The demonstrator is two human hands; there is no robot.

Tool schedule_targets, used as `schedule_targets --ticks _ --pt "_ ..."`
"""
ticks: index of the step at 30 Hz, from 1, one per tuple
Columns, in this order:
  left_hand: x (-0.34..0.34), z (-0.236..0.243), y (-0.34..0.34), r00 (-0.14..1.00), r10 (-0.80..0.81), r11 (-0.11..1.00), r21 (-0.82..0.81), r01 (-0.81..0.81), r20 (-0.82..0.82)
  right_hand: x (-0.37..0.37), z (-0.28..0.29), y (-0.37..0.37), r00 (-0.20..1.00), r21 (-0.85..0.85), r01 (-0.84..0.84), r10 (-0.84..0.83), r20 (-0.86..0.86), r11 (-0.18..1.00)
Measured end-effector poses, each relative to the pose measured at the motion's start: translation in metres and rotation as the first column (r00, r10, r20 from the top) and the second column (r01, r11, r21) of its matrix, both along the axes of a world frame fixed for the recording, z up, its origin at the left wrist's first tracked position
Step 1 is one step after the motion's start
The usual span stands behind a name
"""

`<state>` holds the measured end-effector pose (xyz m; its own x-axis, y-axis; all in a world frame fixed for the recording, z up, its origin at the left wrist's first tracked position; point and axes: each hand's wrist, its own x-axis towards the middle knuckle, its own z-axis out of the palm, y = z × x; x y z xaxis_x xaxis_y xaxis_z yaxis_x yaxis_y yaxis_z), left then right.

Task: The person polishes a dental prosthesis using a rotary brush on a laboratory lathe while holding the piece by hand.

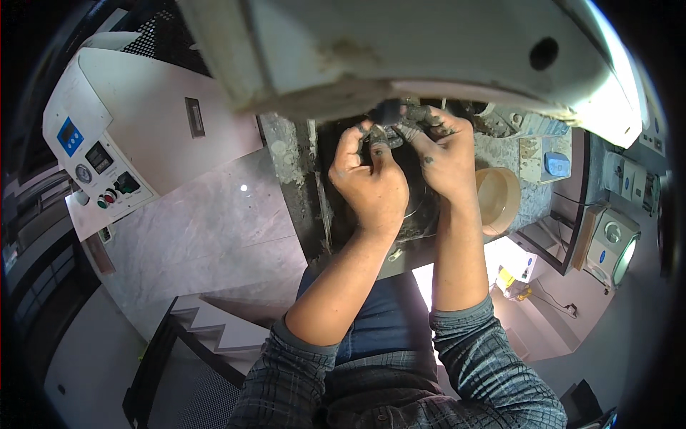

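My left hand (371,182) and my right hand (449,154) meet under the edge of a white machine hood (400,53). Dark grime coats the fingertips of both. Between them they pinch a small dark piece (386,112), blurred and partly covered by fingers, so its kind does not show. Thumbs and fingers are bent and closed toward each other. Below the hands lies the dark, dirty work surface of the machine (418,227). Right of my right wrist stands a round beige bowl (498,204).
The hood hangs low over my fingers. A blue block (557,164) sits on a ledge to the right. Leftward stands a white cabinet (157,107) with gauges and buttons. A small lit machine (613,247) is at far right. White step-shaped pieces (214,325) lie lower left.
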<state>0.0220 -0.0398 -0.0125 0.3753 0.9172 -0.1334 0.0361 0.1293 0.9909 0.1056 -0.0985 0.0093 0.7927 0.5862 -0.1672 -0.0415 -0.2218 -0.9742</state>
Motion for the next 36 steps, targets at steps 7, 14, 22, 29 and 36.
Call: schedule_targets --ticks 7,14,22,29,36 --pt "-0.022 -0.008 0.007 0.987 -0.128 0.991 -0.036 0.132 0.095 -0.023 -0.006 -0.014 0.996 -0.024 0.089 -0.089 0.031 0.996" --pt "-0.024 -0.021 0.009 0.978 -0.160 0.987 -0.005 0.162 0.137 -0.032 -0.011 -0.015 0.975 -0.011 0.156 -0.152 0.164 0.988" --pt "-0.025 -0.005 0.024 0.981 -0.164 0.984 -0.059 0.171 0.102 -0.039 -0.005 -0.002 0.974 -0.045 0.166 -0.157 0.165 0.985" --pt "-0.040 -0.002 0.039 0.978 -0.208 0.978 0.008 0.208 0.006 -0.037 -0.001 -0.001 0.970 -0.127 0.019 0.012 0.244 0.992" --pt "-0.081 0.027 0.030 0.964 -0.254 0.911 0.316 0.266 -0.079 -0.024 0.006 -0.005 0.834 -0.598 -0.050 0.363 0.415 0.800"
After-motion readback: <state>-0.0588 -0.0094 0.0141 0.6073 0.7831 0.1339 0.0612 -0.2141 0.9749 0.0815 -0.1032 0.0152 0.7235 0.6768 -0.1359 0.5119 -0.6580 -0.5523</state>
